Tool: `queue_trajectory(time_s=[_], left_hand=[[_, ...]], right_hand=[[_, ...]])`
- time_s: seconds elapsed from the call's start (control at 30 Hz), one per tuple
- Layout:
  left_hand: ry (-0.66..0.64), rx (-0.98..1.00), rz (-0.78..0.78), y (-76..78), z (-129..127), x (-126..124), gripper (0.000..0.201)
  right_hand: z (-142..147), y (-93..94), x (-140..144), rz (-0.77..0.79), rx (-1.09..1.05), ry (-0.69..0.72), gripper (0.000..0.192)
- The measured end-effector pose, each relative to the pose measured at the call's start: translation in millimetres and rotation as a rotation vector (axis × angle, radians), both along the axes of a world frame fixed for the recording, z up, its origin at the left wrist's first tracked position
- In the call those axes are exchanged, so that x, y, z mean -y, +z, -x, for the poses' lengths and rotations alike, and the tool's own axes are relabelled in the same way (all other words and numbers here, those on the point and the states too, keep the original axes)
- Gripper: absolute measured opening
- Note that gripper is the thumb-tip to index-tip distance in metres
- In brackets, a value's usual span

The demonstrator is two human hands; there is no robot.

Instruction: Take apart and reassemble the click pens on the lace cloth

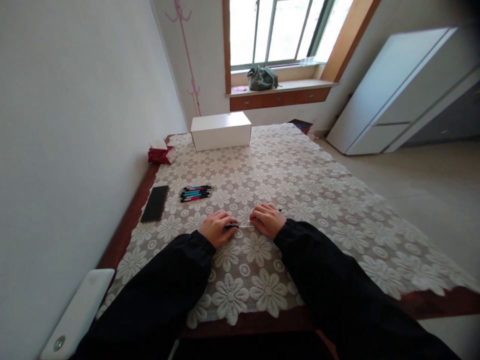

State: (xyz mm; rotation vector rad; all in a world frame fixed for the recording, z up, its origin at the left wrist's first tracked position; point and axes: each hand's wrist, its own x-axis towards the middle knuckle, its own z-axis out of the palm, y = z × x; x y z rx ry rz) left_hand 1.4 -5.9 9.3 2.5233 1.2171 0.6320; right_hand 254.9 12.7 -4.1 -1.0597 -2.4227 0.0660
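Note:
My left hand [216, 227] and my right hand [267, 219] rest close together on the lace tablecloth [318, 200], both in black sleeves. Between them lies a thin pen part [240, 226], dark at the left end and clear or white toward the right; each hand pinches one end. A small dark tip pokes out past my right hand's fingers. Farther left on the cloth, several pens [195, 193] with teal and red barrels lie side by side in a neat row.
A black phone [155, 203] lies at the table's left edge. A white box [221, 130] and a red tissue pack [160, 153] stand at the far end. A white device [77, 315] sits near the front left corner. The wall runs along the left side.

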Motion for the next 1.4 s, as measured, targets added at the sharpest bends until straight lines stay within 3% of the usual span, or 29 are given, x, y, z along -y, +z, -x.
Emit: queue_trajectory(time_s=[0.3,0.63,0.8,1.17,1.4], left_hand=[[-0.043,0.113,-0.055,-0.6,-0.3,-0.1,0.024],[-0.126,0.152,-0.054,0.3,-2.2,-0.1,0.022],[-0.13,0.175,-0.059,-1.9,-1.6,-0.4,0.021],[-0.126,0.238,-0.105,0.9,-1.9,3.5,0.021],[-0.166,0.231,-0.095,1.4,-2.8,5.3,0.019]], right_hand=[[22.3,12.7,19.8,-0.027,-0.115,0.093,0.015],[25.8,4.1,19.8,-0.008,-0.153,0.171,0.02],[28.0,0.4,19.5,0.077,-0.286,0.236,0.018],[27.9,-4.1,23.2,0.32,-0.466,0.168,0.018],[28.1,-3.5,22.6,0.414,-0.538,0.197,0.02]])
